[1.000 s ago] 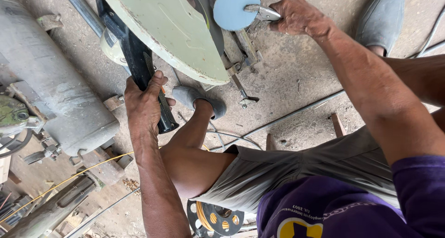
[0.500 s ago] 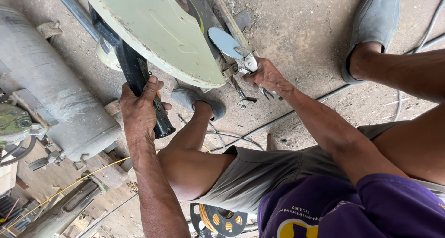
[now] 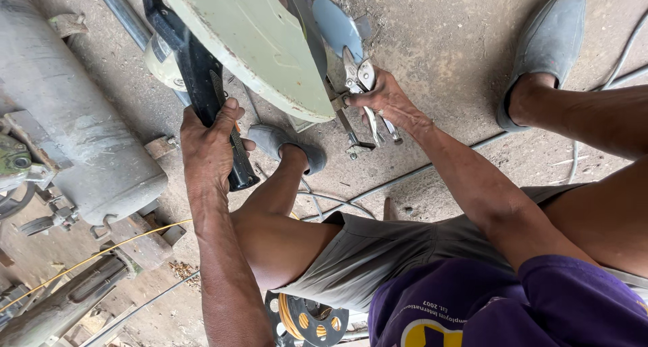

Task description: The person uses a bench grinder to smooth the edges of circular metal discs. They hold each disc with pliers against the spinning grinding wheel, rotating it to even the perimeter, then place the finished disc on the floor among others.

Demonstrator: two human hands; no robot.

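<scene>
Left hand (image 3: 209, 148): fingers wrapped tight round the black handle (image 3: 202, 90) of the chop saw, thumb over the top. The handle runs from 11 o'clock down to 5 o'clock through the fist, its lower end sticking out below the palm.

Right hand (image 3: 385, 100): closed on the locking pliers (image 3: 368, 94), which sit just beside the lower edge of the pale green blade guard (image 3: 256, 43). The plier jaws point toward 12 o'clock and pinch a thin blue-grey disc (image 3: 336, 26); the plier handles trail toward 6 o'clock. Whether the jaws are fully locked cannot be told.

Outward from the hands: the guard fills the upper middle of the view, tilted, its low point near the right hand. A grey metal pipe (image 3: 121, 13) runs under it from 11 o'clock.

Surface: bare concrete floor (image 3: 439, 23), dusty, stained, with grit and small scraps. Grey cables (image 3: 418, 175) cross it from 3 o'clock toward the centre. The person squats, both feet flat in grey slip-on shoes: one (image 3: 287, 144) between the two hands, one (image 3: 547, 50) at 2 o'clock.

Room: a large grey cylindrical tank (image 3: 74, 124) lies at 9 o'clock; yellow cord (image 3: 94, 256) at 8 o'clock; a cable reel (image 3: 307, 316) at 6 o'clock.
</scene>
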